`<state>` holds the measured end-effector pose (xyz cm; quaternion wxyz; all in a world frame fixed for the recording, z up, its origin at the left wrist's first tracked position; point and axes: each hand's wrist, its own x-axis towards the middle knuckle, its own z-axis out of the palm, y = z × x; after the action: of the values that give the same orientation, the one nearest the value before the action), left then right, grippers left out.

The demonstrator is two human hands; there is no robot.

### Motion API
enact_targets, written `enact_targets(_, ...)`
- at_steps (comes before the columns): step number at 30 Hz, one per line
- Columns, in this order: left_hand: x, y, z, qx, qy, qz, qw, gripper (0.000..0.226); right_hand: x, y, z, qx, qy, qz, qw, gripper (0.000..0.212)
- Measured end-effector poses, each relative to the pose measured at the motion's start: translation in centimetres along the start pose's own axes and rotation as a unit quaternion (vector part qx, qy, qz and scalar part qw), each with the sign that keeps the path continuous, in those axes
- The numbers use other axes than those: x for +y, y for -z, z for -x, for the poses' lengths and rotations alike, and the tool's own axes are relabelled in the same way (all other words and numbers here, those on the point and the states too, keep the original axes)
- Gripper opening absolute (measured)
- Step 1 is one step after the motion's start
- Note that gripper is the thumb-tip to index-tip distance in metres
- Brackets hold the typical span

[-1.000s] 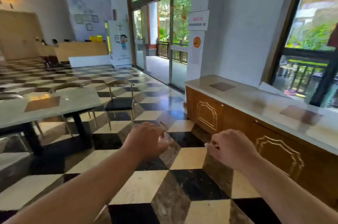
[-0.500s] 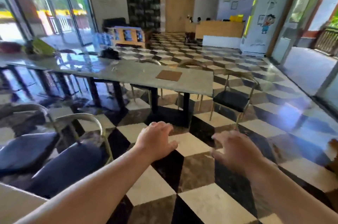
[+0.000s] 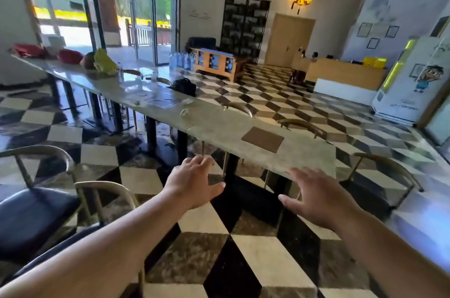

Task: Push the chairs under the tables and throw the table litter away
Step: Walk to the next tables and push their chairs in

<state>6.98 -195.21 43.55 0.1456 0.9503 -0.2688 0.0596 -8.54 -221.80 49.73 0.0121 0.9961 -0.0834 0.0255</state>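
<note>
Only blurred litter [image 3: 186,111] on table [image 3: 219,127], unidentifiable.

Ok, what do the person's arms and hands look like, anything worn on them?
Both forearms are bare up to the frame edge: no sleeves show. The left hand and right hand wear no gloves, and no watch, ring or wristband is visible.

counter [image 3: 219,124] runs toward 10 o'clock | brown mat [image 3: 262,139] near end | black bag [image 3: 184,86], yellow bag [image 3: 104,62] farther
</note>
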Motion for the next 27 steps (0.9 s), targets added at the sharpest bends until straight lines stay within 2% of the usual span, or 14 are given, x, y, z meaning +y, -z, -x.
enact_targets(3, -2.2, -0.6, -5.3, 0.007, 0.014, -0.008, 1.000, 0.070, -0.6, 0.2, -8.0, 0.025, 0.040, 0.001, 0.999, 0.063)
enact_targets(8, -8.0, -3.3, -13.3, -0.021, 0.101, -0.029, 0.994, 0.048, -1.9, -3.1, -22.5, 0.009, 0.119, -0.020, 0.993, 0.054)
enact_targets(11, -12.4, -4.7, -17.4, -0.021, 0.163, -0.035, 0.986, 0.055, -3.3, -6.0, -32.2, -0.019, 0.202, 0.015, 0.979, 0.050)
enact_targets(14, -16.6, -4.6, -20.0, -0.017, 0.238, -0.034, 0.970, 0.055, -6.5, -8.4, -41.5, -0.082, 0.263, -0.009, 0.961, 0.052)
enact_targets(16, -19.6, -4.1, -21.0, -0.009, 0.292, -0.038, 0.956, 0.057, -10.1, -9.3, -47.1, -0.102, 0.321, 0.012, 0.941, 0.054)
enact_targets(18, -23.0, -3.4, -21.3, 0.005, 0.348, -0.029, 0.937, 0.057, -14.8, -9.9, -51.9, -0.088, 0.386, 0.027, 0.918, 0.065)
enact_targets(23, -31.2, -3.1, -20.1, 0.024, 0.465, -0.022, 0.885, 0.054, -28.6, -11.6, -59.0, -0.068, 0.532, 0.038, 0.843, 0.055)
enact_targets(27, -39.2, -4.8, -19.0, 0.068, 0.540, 0.009, 0.839, 0.053, -39.5, -13.6, -62.7, -0.071, 0.608, 0.053, 0.789, 0.061)
